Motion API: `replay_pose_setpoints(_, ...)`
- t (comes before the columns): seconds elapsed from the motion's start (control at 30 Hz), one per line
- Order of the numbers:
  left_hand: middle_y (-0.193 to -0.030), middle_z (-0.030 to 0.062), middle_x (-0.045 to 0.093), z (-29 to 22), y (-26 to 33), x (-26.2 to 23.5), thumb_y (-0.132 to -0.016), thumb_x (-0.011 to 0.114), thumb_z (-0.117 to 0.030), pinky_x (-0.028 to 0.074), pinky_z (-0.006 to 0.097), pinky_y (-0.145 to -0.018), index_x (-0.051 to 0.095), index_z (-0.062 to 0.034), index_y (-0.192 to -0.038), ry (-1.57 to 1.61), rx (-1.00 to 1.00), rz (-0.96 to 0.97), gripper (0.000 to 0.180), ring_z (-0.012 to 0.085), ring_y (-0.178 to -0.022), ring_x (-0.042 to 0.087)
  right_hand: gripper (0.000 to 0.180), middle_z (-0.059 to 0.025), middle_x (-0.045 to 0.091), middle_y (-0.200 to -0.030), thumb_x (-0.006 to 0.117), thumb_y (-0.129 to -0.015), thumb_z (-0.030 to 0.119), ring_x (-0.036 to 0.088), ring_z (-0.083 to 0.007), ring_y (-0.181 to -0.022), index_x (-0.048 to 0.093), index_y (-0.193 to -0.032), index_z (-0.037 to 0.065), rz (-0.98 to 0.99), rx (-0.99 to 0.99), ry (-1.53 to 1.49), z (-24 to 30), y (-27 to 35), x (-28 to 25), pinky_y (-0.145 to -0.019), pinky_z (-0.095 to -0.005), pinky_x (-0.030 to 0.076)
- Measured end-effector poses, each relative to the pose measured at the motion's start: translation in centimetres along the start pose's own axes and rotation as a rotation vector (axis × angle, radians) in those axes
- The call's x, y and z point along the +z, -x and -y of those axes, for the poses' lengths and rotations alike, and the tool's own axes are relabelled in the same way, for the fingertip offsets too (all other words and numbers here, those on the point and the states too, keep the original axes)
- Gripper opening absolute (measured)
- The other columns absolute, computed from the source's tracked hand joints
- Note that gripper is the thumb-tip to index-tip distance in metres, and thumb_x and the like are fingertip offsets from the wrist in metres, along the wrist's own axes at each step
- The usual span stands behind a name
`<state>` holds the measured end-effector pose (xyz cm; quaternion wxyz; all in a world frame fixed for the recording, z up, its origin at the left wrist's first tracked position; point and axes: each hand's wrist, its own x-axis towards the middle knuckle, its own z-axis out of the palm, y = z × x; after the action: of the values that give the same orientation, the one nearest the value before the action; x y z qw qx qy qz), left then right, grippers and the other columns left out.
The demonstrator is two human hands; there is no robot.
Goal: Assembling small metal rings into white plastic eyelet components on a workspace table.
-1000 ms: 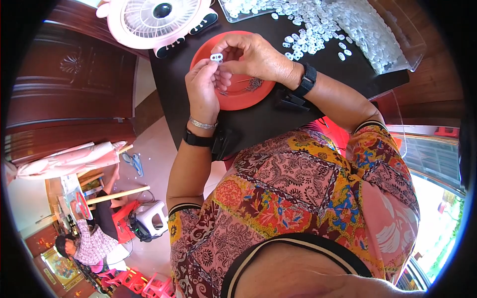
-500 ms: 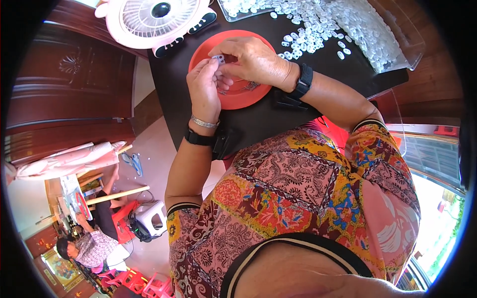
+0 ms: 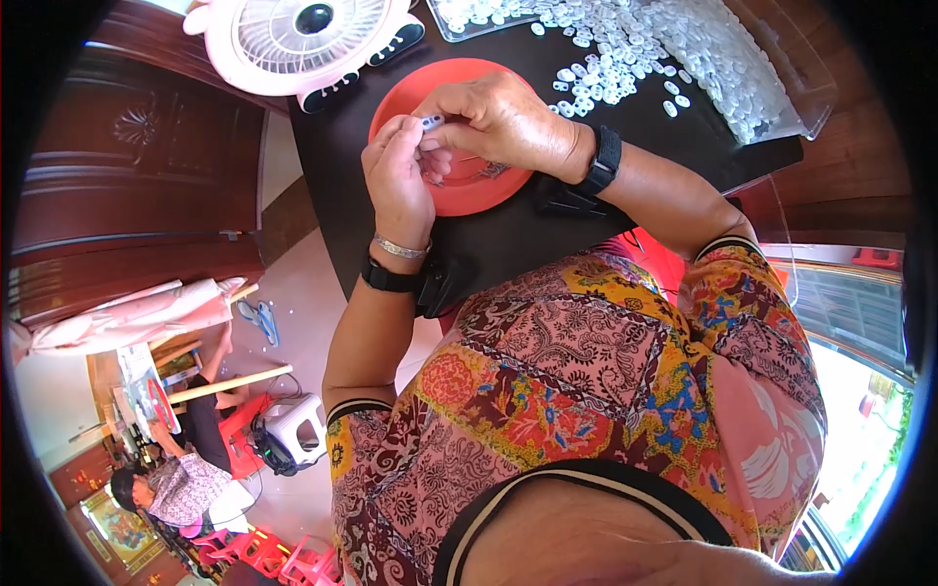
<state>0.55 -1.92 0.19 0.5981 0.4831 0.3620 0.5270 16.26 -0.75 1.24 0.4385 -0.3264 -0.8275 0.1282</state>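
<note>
Over a round red plate [image 3: 467, 203], my two hands come together at a small oval clear plastic piece [image 3: 431, 123] with dark-looking holes. My left hand [image 3: 399, 171] pinches it between thumb and fingers. From the right, my right hand [image 3: 503, 117] curls in and closes its thumb and forefinger on the same piece; whether it also holds something tiny is hidden. Small thin metal-looking bits [image 3: 491, 170] lie on the plate below my hands.
Many similar oval pieces [image 3: 611, 73] are heaped on the dark table [image 3: 576, 220], spilling from a clear tray [image 3: 806, 122] at the far right. A pink fan [image 3: 313, 49] stands far left. On the left, another person [image 3: 191, 488] sits beyond a white stool [image 3: 298, 430].
The oval piece has turned between my fingers and now shows more edge-on. My left hand has shifted slightly left, and both hands stay close together over the plate.
</note>
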Motion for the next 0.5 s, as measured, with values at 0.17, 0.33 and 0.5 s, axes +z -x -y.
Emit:
replay_pose_setpoints(0.17, -0.060, 0.0039, 0.056, 0.09, 0.30, -0.05, -0.091, 0.047, -0.021, 0.037, 0.020, -0.045, 0.057, -0.0025, -0.076, -0.027, 0.067, 0.034, 0.026, 0.0085, -0.049, 0.050, 0.021, -0.0073, 0.065, -0.078, 0.071, -0.075, 0.014, 0.065, -0.0246, -0.072, 0.063, -0.093, 0.007, 0.024, 0.035, -0.015, 0.25, 0.38, -0.12, -0.064, -0.0308, 0.052)
replay_pose_setpoints(0.33, -0.063, 0.0022, 0.055, 0.38, -0.13, -0.27, -0.092, 0.048, -0.020, 0.037, 0.019, -0.048, 0.059, 0.0003, -0.081, -0.078, 0.176, 0.012, 0.026, 0.0070, -0.052, 0.049, 0.023, -0.0067, 0.067, -0.082, 0.072, -0.075, 0.012, 0.066, -0.0210, -0.075, 0.063, -0.096, 0.006, -0.042, -0.035, -0.019, 0.06, -0.01, 0.33, -0.066, -0.0312, 0.052)
replay_pose_setpoints(0.5, -0.066, 0.0033, 0.054, -0.05, -0.10, -0.18, -0.093, 0.047, -0.019, 0.037, 0.021, -0.051, 0.059, 0.0026, -0.086, -0.100, 0.179, -0.012, 0.025, 0.0090, -0.055, 0.049, 0.029, -0.0048, 0.068, -0.086, 0.074, -0.075, 0.008, 0.065, -0.0127, -0.080, 0.063, -0.102, 0.003, -0.033, 0.081, -0.392, 0.02, -0.04, 0.05, -0.074, -0.0277, 0.053)
